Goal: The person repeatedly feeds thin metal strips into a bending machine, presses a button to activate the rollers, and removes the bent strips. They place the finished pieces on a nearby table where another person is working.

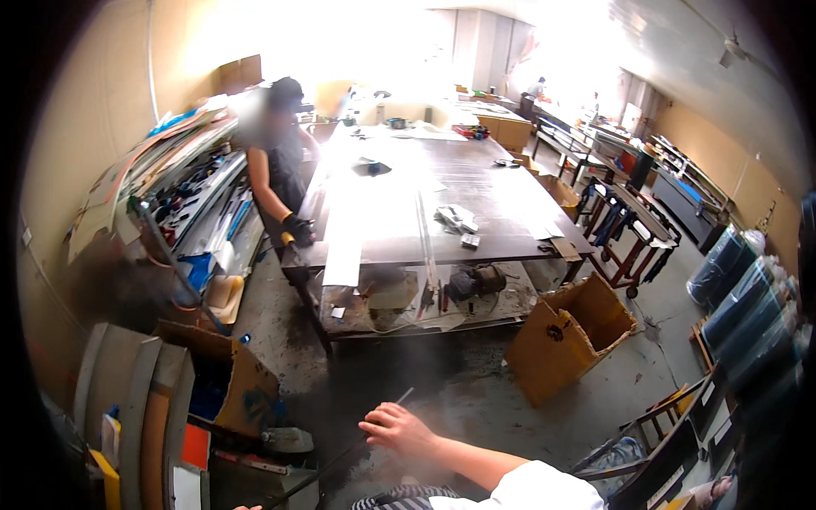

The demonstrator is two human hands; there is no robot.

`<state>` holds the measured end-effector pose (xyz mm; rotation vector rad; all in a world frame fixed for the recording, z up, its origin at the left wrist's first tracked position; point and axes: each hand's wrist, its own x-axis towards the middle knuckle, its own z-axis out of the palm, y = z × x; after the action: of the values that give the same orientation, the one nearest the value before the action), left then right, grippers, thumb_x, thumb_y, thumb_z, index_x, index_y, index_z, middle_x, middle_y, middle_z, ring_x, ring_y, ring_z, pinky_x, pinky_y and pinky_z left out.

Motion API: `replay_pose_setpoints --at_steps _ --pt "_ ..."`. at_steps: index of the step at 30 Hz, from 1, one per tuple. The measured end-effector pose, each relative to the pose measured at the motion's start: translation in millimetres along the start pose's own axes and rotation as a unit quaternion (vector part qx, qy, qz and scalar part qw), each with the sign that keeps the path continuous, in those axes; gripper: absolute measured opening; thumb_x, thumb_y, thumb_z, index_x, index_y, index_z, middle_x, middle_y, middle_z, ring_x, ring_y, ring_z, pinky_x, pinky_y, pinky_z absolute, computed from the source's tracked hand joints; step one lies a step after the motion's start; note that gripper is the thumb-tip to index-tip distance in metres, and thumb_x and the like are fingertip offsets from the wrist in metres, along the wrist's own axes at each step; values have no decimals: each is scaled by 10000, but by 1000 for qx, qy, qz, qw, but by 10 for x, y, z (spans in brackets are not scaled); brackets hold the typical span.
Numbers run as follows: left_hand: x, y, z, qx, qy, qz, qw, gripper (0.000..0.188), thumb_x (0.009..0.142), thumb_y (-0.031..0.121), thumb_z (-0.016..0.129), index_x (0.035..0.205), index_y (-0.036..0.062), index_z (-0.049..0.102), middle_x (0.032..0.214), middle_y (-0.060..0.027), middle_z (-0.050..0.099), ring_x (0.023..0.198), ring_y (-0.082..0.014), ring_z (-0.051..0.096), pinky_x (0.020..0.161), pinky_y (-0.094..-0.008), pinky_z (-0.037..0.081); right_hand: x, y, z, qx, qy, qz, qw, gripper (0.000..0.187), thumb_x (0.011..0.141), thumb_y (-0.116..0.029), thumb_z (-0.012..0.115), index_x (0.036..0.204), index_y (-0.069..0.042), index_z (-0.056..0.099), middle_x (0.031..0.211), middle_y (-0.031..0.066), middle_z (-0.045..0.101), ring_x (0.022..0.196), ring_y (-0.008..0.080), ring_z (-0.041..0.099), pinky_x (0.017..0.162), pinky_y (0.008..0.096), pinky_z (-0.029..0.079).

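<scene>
My right hand (394, 427), reaching in from a white sleeve, is closed around a long thin rod (333, 463). The rod slants from a pale tip just beyond my fingers down to the lower left. Only a sliver of my left hand (247, 507) shows at the bottom edge, close to the rod's lower end. Its fingers are mostly cut off, so its grip is hidden. Below my right forearm is a patch of striped cloth (408, 496).
Ahead stands a large dark worktable (391, 246) with a motor (478, 282) on its lower shelf. A gloved co-worker (285, 161) stands at its left. Cardboard boxes (552, 340) flank the floor, plastic-wrapped rolls (744, 289) stand right, and curved boards (140, 408) stand near left.
</scene>
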<state>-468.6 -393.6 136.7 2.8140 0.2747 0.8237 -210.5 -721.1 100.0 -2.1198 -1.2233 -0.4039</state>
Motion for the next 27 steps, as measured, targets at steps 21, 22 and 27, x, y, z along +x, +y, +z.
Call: replay_pose_setpoints --at_steps 21,22,27 --pt "-2248 -1932 -2230 225 59 -164 959 354 777 186 694 1107 59 674 945 -72 569 917 -275 551 916 -478 373 947 -2959 1741 71 -29 -147 986 422 654 -100 642 1073 -118 687 990 52 582 971 250 572 863 387 483" --pt "-2297 -1918 -2265 211 63 -191 957 320 751 158 716 1057 71 682 943 -63 571 919 -272 553 922 -474 368 987 -3029 1761 69 -35 -152 985 412 655 -99 650 1064 -120 690 981 50 585 967 250 575 860 389 484" --pt "-2534 -1770 -2481 245 122 -234 933 254 672 121 774 914 111 695 904 -34 582 915 -250 573 905 -433 368 1247 -3278 2022 114 -38 -192 974 384 663 -77 686 1044 -111 704 955 57 594 945 271 584 830 405 484"
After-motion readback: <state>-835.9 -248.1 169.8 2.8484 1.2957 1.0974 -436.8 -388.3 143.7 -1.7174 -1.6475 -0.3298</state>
